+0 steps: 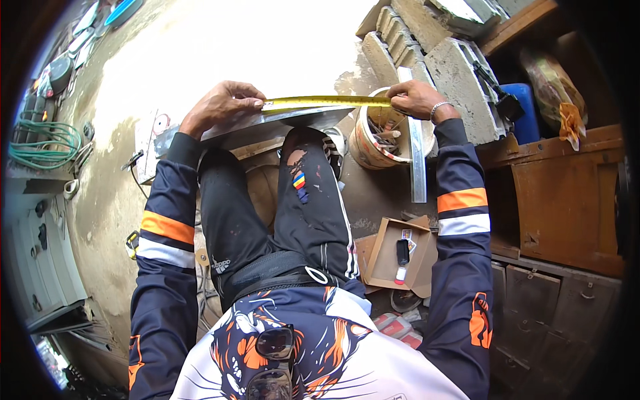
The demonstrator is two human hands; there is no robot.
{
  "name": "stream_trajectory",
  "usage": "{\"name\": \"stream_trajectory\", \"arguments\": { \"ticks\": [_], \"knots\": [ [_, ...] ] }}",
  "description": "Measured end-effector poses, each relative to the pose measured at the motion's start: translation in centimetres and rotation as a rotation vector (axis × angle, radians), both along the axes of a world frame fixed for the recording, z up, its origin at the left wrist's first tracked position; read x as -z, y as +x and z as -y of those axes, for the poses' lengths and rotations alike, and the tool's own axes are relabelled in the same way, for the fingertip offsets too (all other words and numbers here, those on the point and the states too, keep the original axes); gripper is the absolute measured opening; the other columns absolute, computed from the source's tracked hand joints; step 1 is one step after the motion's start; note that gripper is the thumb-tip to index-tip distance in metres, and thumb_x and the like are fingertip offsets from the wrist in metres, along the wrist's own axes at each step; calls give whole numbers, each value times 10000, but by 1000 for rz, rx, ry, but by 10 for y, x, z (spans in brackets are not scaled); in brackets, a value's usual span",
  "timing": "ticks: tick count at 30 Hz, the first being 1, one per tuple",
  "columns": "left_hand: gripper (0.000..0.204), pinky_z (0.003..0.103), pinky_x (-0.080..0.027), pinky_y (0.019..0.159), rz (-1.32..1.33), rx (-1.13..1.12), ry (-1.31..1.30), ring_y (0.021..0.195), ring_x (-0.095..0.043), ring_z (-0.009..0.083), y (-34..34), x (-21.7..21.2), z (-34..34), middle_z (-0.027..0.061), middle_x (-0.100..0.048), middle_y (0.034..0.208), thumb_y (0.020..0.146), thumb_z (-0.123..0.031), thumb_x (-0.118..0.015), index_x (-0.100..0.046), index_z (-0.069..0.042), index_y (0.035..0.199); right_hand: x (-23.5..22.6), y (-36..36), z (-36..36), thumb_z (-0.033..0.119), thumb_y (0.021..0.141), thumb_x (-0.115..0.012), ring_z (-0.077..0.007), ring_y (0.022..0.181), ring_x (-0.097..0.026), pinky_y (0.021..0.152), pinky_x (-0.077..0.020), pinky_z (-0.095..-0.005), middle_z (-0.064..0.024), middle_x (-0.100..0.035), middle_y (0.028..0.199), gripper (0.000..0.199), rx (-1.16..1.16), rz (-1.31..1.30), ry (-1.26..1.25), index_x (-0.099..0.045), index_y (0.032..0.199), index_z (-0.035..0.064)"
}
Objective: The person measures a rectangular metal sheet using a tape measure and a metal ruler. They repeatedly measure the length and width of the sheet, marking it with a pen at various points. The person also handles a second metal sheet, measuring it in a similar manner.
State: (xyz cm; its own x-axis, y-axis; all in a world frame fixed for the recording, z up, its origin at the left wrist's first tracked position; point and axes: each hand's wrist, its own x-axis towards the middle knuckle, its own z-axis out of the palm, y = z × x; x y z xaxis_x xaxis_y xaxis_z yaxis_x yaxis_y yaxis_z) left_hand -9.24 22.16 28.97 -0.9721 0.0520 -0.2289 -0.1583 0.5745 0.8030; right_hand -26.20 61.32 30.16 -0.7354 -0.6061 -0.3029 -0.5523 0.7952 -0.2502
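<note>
A yellow tape measure blade (327,101) is stretched out between my two hands, above a silvery metal piece (230,131) that lies across my knees. My left hand (230,105) is closed, with its thumb and fingers pinching the blade's left end by the metal. At the other end my right hand (415,100) is wrapped round the tape measure; its case is hidden in the fingers. Below and around that hand is a whitish bucket (373,150) with scraps in it. A long flat metal bar (418,163) leans upright against the bucket's right side.
Concrete blocks (460,80) are stacked at the far right, near a blue container (522,110) and a wooden cabinet (567,193). An open cardboard box (380,257) holds a small black item. A coiled green hose (47,143) lies at the left. My legs (233,207) are under the metal.
</note>
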Motion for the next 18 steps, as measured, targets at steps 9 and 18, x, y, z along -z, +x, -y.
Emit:
{"name": "stream_trajectory", "arguments": {
  "ticks": [9,18],
  "knots": [
    [267,296,-493,848,-23,28,-5,866,-617,111,-2,8,4,9,-712,872,903,-294,-759,-765,-57,1024,1,0,-4,335,821,-594,-352,974,-700,927,-543,-391,-141,-744,1059,360,-2,-21,-20,-767,1075,148],
    [253,290,-492,830,-4,22,-28,856,-612,100,-2,4,1,0,-706,867,907,-285,-752,-765,-60,1023,0,-13,-5,316,807,-615,-311,907,-705,859,-550,-382,-133,-751,1002,345,-21,75,-14,-771,1062,144]
  ]
}}
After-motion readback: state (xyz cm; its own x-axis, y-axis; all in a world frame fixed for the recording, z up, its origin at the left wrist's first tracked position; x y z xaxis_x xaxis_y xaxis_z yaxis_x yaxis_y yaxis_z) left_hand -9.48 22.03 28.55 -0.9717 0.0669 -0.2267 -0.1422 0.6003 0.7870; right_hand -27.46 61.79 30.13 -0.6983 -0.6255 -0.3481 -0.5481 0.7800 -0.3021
